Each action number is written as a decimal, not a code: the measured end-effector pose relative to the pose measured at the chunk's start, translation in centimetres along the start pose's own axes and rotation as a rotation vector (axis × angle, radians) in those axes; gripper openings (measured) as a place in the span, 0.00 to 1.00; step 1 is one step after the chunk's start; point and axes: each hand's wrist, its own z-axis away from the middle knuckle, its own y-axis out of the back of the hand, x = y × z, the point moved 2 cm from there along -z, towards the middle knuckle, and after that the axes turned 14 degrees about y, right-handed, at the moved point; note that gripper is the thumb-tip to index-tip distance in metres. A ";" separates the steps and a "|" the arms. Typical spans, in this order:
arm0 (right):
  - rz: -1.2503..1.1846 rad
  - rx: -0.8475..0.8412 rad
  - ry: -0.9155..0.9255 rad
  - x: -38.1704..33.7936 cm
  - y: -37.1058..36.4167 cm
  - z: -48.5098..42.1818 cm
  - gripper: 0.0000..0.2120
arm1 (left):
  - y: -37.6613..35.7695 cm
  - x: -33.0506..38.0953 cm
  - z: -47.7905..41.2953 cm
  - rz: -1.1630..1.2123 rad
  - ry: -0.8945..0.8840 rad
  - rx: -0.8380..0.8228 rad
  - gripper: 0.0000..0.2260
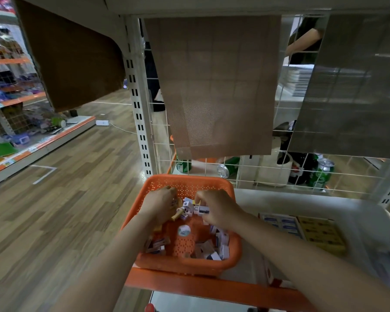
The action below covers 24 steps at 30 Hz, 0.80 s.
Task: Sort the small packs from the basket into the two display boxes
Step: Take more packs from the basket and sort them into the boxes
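Note:
An orange perforated basket stands on the shelf in front of me with several small packs loose inside, white-blue and yellow ones mixed. Both hands reach into its far half. My left hand curls its fingers round small packs, one of them yellowish. My right hand pinches a white pack at the fingertips. To the right of the basket lie two display boxes: one with white-blue packs, one with yellow packs.
A wire grid panel backs the shelf, with green cans behind it. Cloth mats hang above. The shelf's orange front edge runs below the basket. Wooden aisle floor and another stocked shelf lie to the left.

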 end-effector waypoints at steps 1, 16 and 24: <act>0.001 -0.003 -0.015 0.0 0.6 0.2 0.13 | 0.5 0.4 0.3 0.003 -0.003 -0.005 0.13; 0.222 0.096 -0.224 4.6 9.8 12.2 0.13 | 3.7 12.1 4.1 0.067 -0.277 0.087 0.11; 0.228 0.150 -0.387 8.8 13.2 21.7 0.14 | 3.3 19.3 5.6 0.121 -0.368 0.062 0.11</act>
